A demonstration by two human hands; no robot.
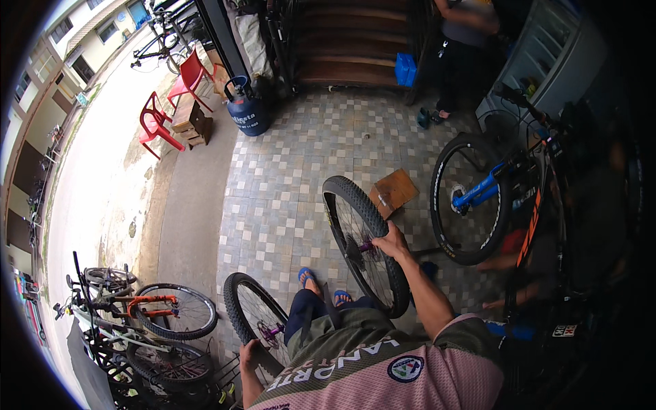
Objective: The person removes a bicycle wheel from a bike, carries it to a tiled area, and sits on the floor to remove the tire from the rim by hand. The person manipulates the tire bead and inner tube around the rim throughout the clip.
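My right hand point(391, 241) is closed on the knobbly black tyre of a bicycle wheel point(350, 186), which stands tilted in front of me. This wheel has a purple hub and a dark cassette on its side. At my lower left, my left hand point(251, 353) grips the tyre of a second bicycle wheel point(237, 307). A purple hub shows at its middle, and my leg and clothing cover part of it. Both wheels are off any bicycle. My feet in blue flip-flops point(307, 275) stand between the two.
A bicycle with a blue fork point(478, 190) stands at right, a dim crouching person's arm point(502, 261) beside it. Parked bicycles point(154, 321) fill the lower left. Ahead are a brown board point(394, 191), a blue gas cylinder point(247, 113), red chairs point(156, 123), wooden steps point(348, 51) and another person point(468, 34).
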